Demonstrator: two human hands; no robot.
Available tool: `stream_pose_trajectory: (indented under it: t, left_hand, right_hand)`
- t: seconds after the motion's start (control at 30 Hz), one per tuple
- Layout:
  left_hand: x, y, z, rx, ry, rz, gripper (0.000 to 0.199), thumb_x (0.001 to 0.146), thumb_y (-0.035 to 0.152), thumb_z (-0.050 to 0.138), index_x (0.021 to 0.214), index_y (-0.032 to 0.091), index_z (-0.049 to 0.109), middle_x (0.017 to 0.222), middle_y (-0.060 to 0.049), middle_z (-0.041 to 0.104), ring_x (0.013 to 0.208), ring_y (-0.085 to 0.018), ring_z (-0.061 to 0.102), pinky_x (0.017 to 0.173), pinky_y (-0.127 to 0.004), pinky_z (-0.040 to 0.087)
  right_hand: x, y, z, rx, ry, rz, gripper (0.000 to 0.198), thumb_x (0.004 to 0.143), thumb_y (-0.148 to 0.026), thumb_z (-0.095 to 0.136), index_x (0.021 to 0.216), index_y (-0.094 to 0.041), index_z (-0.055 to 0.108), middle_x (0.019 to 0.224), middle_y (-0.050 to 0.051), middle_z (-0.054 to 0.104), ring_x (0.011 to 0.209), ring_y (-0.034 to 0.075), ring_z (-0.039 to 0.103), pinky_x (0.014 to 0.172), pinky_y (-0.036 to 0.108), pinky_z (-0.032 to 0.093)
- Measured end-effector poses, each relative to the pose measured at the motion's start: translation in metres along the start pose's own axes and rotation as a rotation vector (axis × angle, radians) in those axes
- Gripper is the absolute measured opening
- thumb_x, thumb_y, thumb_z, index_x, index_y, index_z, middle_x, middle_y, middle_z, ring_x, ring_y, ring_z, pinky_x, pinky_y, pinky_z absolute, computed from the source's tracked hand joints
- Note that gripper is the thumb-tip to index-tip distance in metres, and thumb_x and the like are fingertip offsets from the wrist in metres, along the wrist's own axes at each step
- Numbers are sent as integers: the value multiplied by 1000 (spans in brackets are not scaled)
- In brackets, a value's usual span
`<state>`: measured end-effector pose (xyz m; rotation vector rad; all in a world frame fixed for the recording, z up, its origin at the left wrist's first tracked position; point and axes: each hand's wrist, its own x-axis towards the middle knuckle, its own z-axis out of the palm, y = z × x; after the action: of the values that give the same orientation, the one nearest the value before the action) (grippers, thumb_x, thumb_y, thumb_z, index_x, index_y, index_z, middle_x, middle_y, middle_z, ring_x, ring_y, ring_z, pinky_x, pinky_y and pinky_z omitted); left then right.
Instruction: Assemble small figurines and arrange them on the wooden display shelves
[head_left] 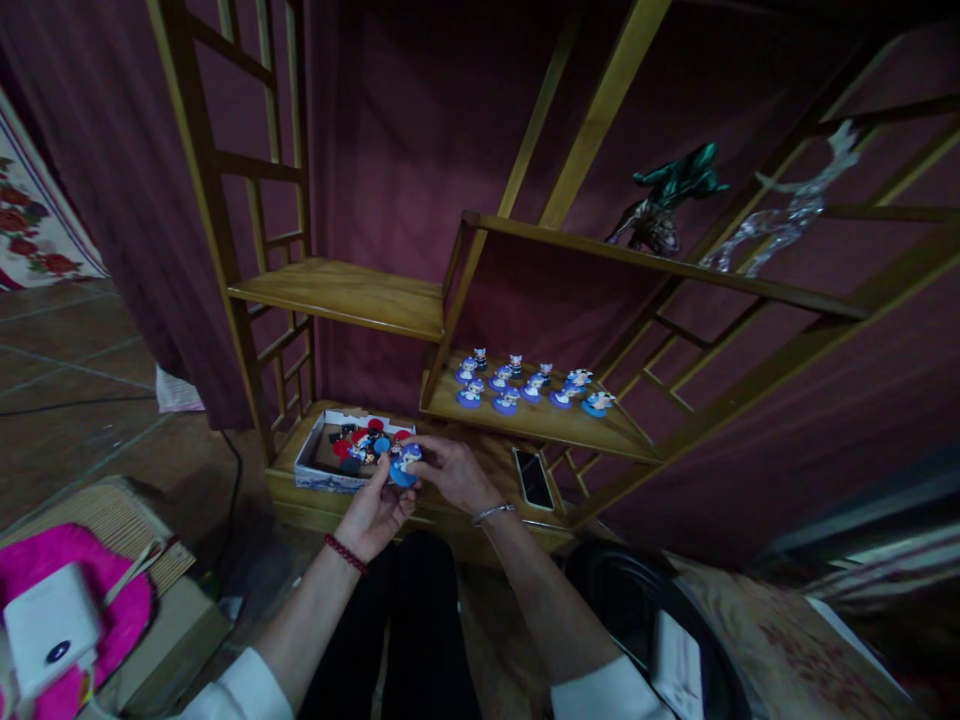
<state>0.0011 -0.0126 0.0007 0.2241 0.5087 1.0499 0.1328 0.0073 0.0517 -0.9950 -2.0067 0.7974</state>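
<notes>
Left hand (382,508): bare. Behind its fingers, round the wrist, a single-strand bracelet (346,554) of small, round, dark red beads. Right hand (459,474): bare. Slim silvery bangle (494,513) behind its fingers, at the wrist. Farther back from the fingers, both sides: white sleeves (244,688), wide-cuffed, ending on the forearms. Black trousers (429,610) nearer the body than the fingers; fabric detail lost in shadow.

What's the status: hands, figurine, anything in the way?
Left hand and right hand on blue-based figurine. Open box close by. No obstruction visible.
</notes>
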Motion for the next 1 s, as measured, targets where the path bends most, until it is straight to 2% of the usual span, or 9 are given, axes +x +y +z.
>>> stream_pose_trajectory:
  t: [0.13, 0.33, 0.5, 0.7, 1.0]
  left_hand:
    - [-2, 0, 1, -36, -65, 1, 34, 79, 42, 46, 75, 11, 58, 63, -7, 57, 49, -7, 49, 44, -15, 39]
    - [-3, 1, 3, -48, -53, -3, 35, 79, 43, 44, 75, 11, 58, 63, -7, 56, 49, -7, 48, 44, -16, 39]
    - [-3, 2, 2, -45, -67, -11, 35, 79, 44, 45, 75, 12, 58, 63, -7, 57, 49, -6, 47, 43, -15, 37]
    - [-5, 5, 6, -14, -35, -27, 36, 77, 46, 47, 73, 12, 57, 63, -6, 57, 48, -6, 47, 41, -15, 36]
    - [-11, 5, 13, -28, -72, -47, 37, 76, 47, 48, 72, 11, 56, 60, -5, 55, 46, -6, 45, 38, -15, 33]
  right_hand:
    - [0, 1, 0, 27, -5, 6, 31, 71, -26, 58, 102, -24, 60, 93, 0, 64, 79, 15, 59, 72, 26, 48]
    - [1, 0, 0, -47, 32, 22, 31, 70, -28, 59, 101, -23, 60, 83, -1, 65, 71, 13, 59, 67, 23, 47]
    - [2, -6, -1, -101, 18, 1, 30, 72, -26, 58, 101, -22, 59, 84, -1, 64, 70, 12, 58, 65, 23, 45]
    - [3, -12, -5, -135, 7, -17, 30, 72, -25, 57, 102, -22, 58, 86, -1, 64, 72, 13, 58, 66, 23, 45]
    - [1, -22, -10, -117, -18, -53, 28, 74, -27, 56, 101, -23, 58, 95, 0, 63, 82, 14, 59, 73, 24, 44]
